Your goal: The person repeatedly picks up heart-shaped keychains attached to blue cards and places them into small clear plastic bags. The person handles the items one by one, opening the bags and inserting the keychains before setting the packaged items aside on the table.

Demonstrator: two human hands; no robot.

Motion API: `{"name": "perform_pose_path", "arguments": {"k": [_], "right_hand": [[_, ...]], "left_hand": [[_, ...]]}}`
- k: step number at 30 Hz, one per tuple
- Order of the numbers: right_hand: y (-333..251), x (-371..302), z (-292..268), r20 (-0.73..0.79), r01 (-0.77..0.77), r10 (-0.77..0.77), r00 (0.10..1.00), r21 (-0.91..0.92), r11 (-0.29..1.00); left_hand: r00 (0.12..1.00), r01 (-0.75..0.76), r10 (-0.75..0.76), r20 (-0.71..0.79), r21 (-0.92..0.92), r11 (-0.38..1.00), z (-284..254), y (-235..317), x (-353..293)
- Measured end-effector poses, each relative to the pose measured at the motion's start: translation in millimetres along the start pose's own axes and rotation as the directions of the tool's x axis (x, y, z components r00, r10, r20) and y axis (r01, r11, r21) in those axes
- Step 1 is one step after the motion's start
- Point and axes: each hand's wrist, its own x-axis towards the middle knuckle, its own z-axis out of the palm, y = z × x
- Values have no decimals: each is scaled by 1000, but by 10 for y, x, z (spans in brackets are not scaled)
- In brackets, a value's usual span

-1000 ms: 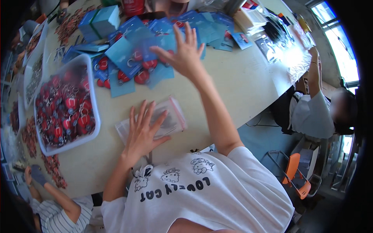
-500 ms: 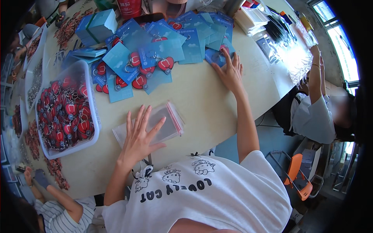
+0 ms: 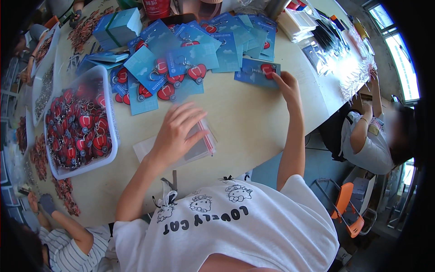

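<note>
Blue card [image 3: 249, 79] with red, perhaps heart-shaped charm [image 3: 268, 70]

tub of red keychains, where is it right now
In the head view, the white tub of red keychains stands at the left on the table, left of the left hand and lower left of the blue cards.

The pale table [image 3: 244, 115] was covered at its far side by overlapping blue cards with red charms [image 3: 195, 54], beside which a banded blue block [image 3: 116, 31] was set. A white plastic bin [image 3: 113, 131] was placed on the left, near strewn reddish pieces [image 3: 66, 197]. Clear bags [image 3: 199, 148] were laid toward the near edge; whitish packs [image 3: 293, 26] were heaped at the far right.
</note>
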Motion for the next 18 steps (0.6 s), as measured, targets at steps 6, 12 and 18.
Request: {"name": "perform_pose_path", "arguments": {"k": [6,12,18], "right_hand": [[-518,-885,409,85,-103,66,994,566,818],[-554,-1258,555,112,-48,-15,994,538,842],[-633,-1276,516,310,-100,-54,949,459,883]], "left_hand": [[903,270,-428,45,-834,482,362,8,523],[852,389,-517,86,-764,514,489,-204,602],[887,337,-435,154,-860,384,194,-95,570]]}}
